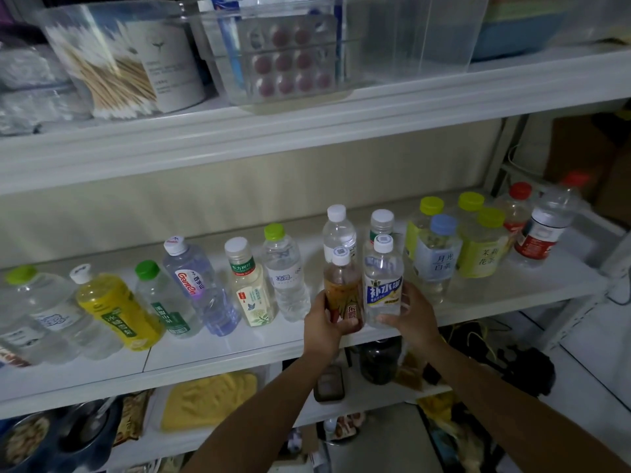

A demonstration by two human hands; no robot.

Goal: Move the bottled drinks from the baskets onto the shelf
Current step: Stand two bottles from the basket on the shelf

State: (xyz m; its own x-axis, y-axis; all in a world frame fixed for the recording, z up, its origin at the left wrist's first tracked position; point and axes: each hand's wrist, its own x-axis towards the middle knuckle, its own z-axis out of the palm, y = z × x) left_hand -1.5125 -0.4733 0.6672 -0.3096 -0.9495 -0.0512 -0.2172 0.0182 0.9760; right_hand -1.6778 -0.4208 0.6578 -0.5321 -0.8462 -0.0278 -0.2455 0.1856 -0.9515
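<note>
Left hand gripped an amber bottle and right hand a blue-labelled clear bottle, both upright at the front edge of the shelf.
Left so near that lip, either bottle could probably have tipped off. Pushing them deeper risked toppling the white-capped bottles just behind the hands. Above the hands, a clear bin held a blister pack of pills, and a second bin up-left held cotton swabs. No baskets were in view.

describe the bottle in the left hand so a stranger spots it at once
Middle shelf, front edge. The left hand grips the amber bottle there. Its brown drink sets it apart from the clear bottle beside it.
</note>
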